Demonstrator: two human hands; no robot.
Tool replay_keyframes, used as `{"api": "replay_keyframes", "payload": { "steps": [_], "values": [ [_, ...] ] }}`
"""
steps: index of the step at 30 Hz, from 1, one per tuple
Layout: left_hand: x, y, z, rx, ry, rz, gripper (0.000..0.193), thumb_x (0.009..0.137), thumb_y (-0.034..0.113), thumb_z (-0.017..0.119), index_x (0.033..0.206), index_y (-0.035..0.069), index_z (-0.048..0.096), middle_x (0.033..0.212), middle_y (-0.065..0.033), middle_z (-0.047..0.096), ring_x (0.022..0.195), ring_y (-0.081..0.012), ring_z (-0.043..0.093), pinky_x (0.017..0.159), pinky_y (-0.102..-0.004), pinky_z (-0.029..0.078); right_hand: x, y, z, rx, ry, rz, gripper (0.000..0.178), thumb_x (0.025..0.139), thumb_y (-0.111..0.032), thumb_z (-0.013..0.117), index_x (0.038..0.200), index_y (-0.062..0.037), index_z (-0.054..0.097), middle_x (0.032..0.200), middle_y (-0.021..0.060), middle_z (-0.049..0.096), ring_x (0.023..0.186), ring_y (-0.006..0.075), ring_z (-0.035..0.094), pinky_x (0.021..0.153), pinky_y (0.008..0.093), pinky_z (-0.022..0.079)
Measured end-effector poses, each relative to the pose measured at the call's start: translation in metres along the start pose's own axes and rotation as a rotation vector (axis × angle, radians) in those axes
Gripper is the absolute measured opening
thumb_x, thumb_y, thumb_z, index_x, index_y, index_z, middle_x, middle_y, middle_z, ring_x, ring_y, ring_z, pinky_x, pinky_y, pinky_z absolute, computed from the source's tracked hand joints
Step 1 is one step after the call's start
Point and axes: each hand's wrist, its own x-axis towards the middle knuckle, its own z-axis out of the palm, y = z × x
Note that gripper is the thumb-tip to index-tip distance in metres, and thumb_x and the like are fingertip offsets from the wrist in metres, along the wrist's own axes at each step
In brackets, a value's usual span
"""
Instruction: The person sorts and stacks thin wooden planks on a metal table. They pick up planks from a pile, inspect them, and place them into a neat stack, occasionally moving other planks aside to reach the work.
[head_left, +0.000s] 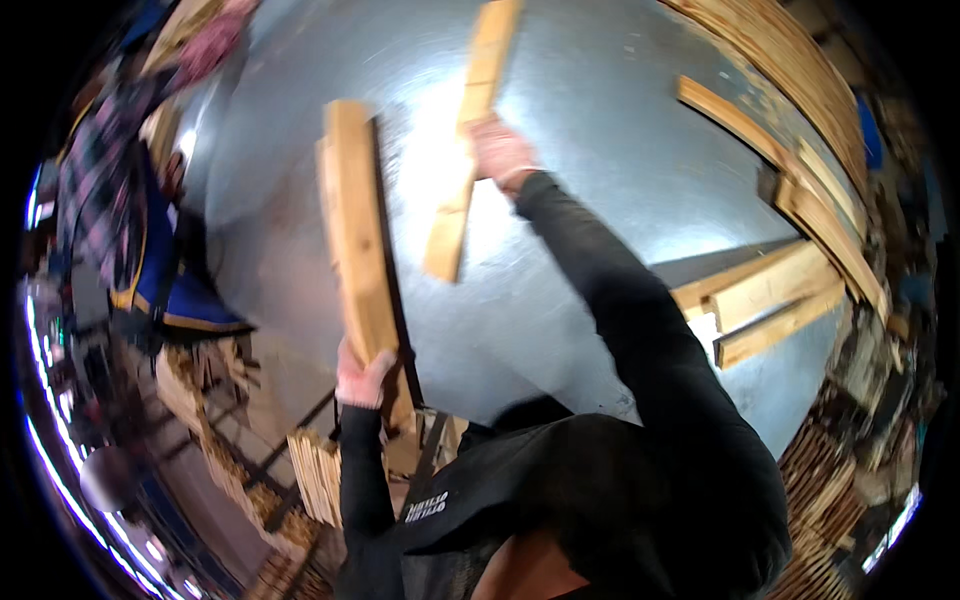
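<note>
From the head camera, a worker's left hand (362, 378) clasps a board (360, 230) near its lower end, at the near edge of the grey surface (520, 330), most of its length stretching beyond the hand. The right hand (503, 153) grips a plank (454, 218) around mid-length, farther in. Lumber (770, 290) lies near the right edge; a co-worker (110, 190) in plaid stands by the left edge.

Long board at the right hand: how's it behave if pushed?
Likely stiff: the long board looks like solid wood and shows no obvious sag. Probably slides rather than rolls, given its flat face and the smooth, shiny tabletop. May swivel if pushed off-centre, being long and narrow.
</note>
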Motion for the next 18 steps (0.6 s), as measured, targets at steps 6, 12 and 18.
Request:
{"api": "replay_keyframes", "payload": {
  "steps": [6,12,18],
  "values": [
    [-0.030,0.052,0.011,-0.161,0.077,0.050,0.069,0.077,0.003,0.071,0.138,0.002,0.040,0.120,-0.0131,0.058,0.104,-0.0228,0.059,0.091,-0.0350,0.050,0.002,-0.036,-0.068,0.006,-0.447,-0.225,0.044,0.096,-0.036,0.044,0.130,-0.0107,0.056,0.122,0.0162,0.062,0.111,0.0341,0.060,0.095,0.0435,0.047],
    [0.009,0.086,0.094,0.586,-0.019,0.154,0.077,0.072,0.024,0.080,0.137,0.008,0.043,0.120,-0.0206,0.062,0.105,-0.0360,0.063,0.087,-0.0417,0.050,-0.178,0.154,-0.270,-0.476,0.273,0.424,0.054,0.092,-0.036,0.059,0.131,0.0001,0.051,0.132,0.0187,0.056,0.120,0.0332,0.054,0.103,0.0425,0.041],
    [0.026,0.075,0.140,1.187,0.176,0.683,0.084,0.072,0.040,0.077,0.135,-0.001,0.040,0.123,-0.0264,0.056,0.115,-0.0421,0.054,0.094,-0.0489,0.046,-0.418,0.245,-0.268,-0.439,1.059,1.256,0.083,0.078,-0.051,0.069,0.131,0.0072,0.042,0.126,0.0290,0.052,0.120,0.0424,0.049,0.101,0.0462,0.040]
  ]
}}
